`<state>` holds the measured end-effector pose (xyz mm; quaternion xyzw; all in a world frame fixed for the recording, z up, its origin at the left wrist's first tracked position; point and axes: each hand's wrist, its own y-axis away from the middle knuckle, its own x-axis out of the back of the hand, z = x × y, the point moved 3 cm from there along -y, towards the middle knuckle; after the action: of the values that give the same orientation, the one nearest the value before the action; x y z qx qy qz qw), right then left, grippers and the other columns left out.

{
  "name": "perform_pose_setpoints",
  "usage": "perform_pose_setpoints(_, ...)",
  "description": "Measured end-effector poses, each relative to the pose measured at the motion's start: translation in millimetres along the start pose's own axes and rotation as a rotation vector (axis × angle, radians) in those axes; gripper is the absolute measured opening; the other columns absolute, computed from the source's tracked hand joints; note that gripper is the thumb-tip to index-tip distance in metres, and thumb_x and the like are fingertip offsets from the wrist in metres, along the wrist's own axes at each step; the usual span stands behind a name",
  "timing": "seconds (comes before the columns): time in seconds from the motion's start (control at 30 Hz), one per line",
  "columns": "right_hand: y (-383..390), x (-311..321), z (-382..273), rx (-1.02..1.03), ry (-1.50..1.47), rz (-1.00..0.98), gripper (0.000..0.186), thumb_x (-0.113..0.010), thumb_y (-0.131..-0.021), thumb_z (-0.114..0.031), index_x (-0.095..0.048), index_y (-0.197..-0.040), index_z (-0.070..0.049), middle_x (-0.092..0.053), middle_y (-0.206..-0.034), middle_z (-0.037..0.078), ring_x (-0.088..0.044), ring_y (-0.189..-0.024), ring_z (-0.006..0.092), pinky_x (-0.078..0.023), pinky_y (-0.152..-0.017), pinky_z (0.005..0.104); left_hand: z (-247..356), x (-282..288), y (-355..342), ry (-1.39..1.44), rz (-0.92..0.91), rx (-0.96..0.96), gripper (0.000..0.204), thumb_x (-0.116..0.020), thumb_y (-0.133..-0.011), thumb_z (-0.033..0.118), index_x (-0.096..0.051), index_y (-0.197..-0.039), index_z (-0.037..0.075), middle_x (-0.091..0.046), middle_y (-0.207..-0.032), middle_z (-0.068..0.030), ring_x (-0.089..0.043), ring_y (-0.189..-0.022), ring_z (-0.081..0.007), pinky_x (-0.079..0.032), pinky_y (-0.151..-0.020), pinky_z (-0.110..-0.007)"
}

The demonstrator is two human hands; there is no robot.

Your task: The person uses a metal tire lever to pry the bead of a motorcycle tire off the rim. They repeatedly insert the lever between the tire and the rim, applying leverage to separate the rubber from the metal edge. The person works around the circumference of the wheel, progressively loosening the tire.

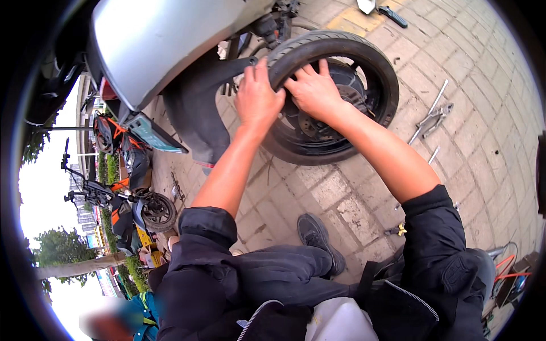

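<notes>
A black scooter wheel with its tyre [389, 85] lies tilted beside the rear of a silver scooter [176, 34]. My left hand [259, 102] grips the tyre's near-left edge, fingers over the tread and thumb by the sidewall. Close to it, my right hand [315, 94] grasps the same stretch from the inner side, its fingers reaching over the rim opening. The tips of some fingers are hidden behind the tyre. A dark hub with a brake disc [351, 95] shows inside the wheel. Just left of my left hand hangs the black mudguard [196, 102].
Pliers [438, 118] and metal bars [437, 96] lie on the paving right of the wheel. A black-handled tool [392, 16] lies farther off. More tools [506, 267] sit at lower right. An orange-and-black motorbike [122, 193] and a person in teal [149, 310] are at left.
</notes>
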<state>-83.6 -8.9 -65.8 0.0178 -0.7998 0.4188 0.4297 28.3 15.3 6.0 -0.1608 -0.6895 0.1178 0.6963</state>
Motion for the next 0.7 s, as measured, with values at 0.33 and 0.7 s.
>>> perform_pose_setpoints(0.33,1,5,-11,-0.077,0.025,-0.001,0.045,-0.059,-0.082,-0.019,-0.058,-0.126,-0.011,-0.042,-0.142,0.014,-0.028,-0.139,0.0347,-0.010,-0.106,0.0710,-12,-17,35,0.026,0.085,0.208,0.083,-0.079,-0.067,0.023,-0.034,-0.136,0.009,-0.045,-0.122,-0.0190,-0.053,-0.111,-0.0396,-0.048,-0.089,-0.046)
perform_pose_setpoints(0.7,9,-1,-6,0.014,0.041,0.024,0.038,-0.054,-0.085,-0.021,-0.061,-0.122,-0.015,-0.044,-0.140,0.014,-0.032,-0.137,0.0342,-0.014,-0.112,0.0613,-28,-20,24,0.045,0.090,0.169,0.061,-0.070,-0.068,0.021,-0.050,-0.124,0.007,-0.060,-0.115,-0.0145,-0.058,-0.107,-0.0337,-0.047,-0.089,-0.044)
